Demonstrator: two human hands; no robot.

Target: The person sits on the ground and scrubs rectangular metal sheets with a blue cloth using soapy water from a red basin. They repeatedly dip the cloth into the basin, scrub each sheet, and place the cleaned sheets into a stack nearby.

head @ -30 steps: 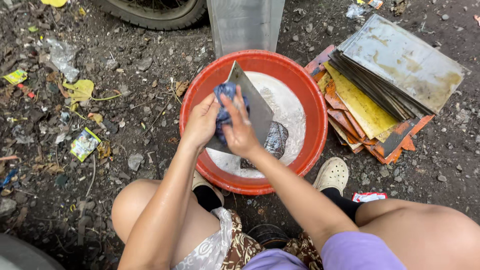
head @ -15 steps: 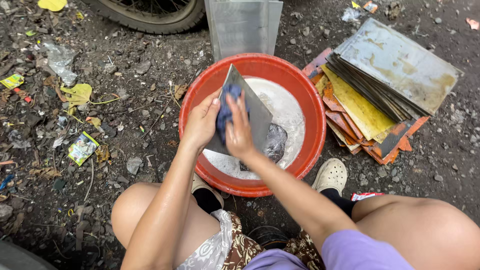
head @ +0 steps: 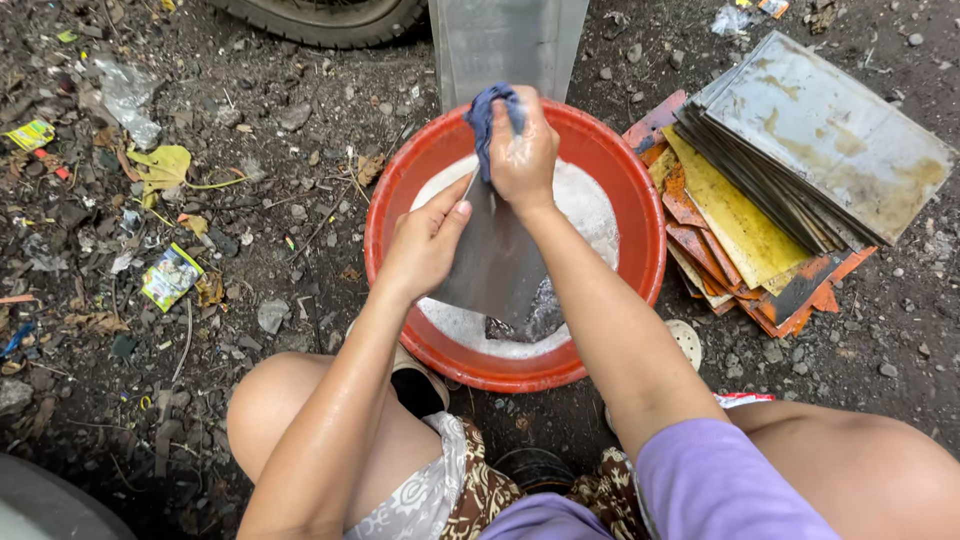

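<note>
Squatting over a red plastic basin [head: 640, 250] on dark, stony ground. Inside the basin, white soapy water and a grey metal sheet [head: 497, 268] propped at a tilt, its lower edge sunk in the foam toward 6 o'clock. Left hand [head: 425, 243] flat against the sheet's 9 o'clock edge, fingers together and extended, steadying it. Right hand [head: 522, 152] at the sheet's 12 o'clock end, fingers curled tight around a bunched blue cloth [head: 487, 112], pressing it on the metal near the basin's far rim. At 3 o'clock of the basin, just beside it, a stack of metal plates [head: 800, 150], grey on top, yellow and rust-orange below. At 12 o'clock, an upright pale sheet [head: 505, 40] and part of a tyre [head: 330, 15]. At 9 o'clock, scattered litter: a yellow leaf [head: 165, 165], a small wrapper [head: 170, 277].
</note>
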